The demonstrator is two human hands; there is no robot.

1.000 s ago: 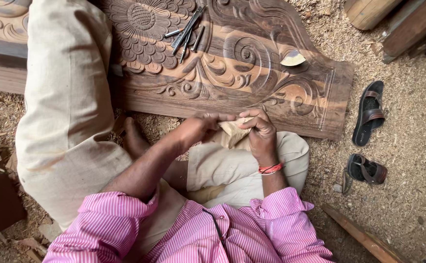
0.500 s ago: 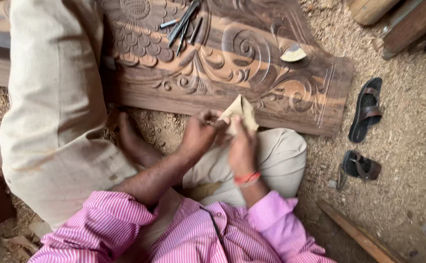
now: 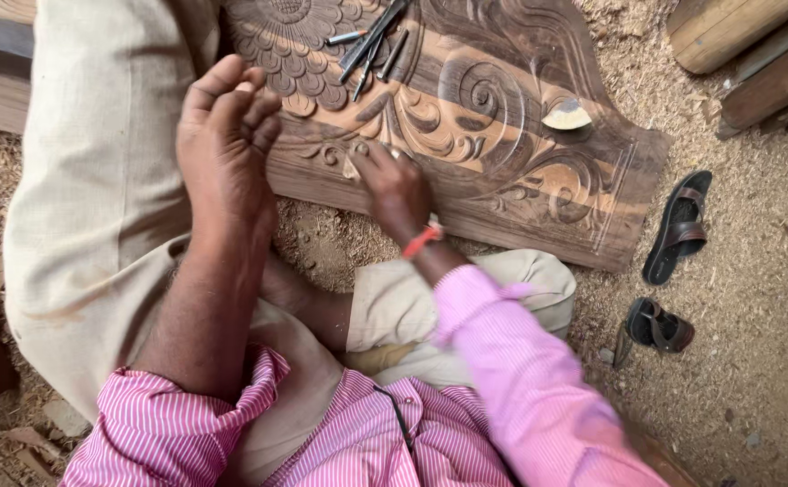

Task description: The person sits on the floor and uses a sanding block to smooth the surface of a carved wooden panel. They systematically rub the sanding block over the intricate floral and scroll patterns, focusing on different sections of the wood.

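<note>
Right hand (image 3: 394,185) presses a small folded scrap of sandpaper (image 3: 351,168) onto the carved wooden panel (image 3: 502,135), fingers curled over it, while the left hand (image 3: 224,149) hovers open, holding nothing.

The right hand (image 3: 394,185) hides what it presses on the panel (image 3: 502,135); the panel's top is cut off.

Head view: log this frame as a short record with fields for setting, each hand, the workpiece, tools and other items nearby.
setting: ground covered in sawdust, person seated
left hand: raised, fingers open, holding nothing, beside the carved panel
right hand: pressing a small piece of sandpaper onto the panel's lower carving
workpiece: dark wooden panel with flower and scroll relief, lying flat
tools: chisels lying on the panel's top
other: folded sandpaper scrap on panel; pair of sandals on the ground
</note>
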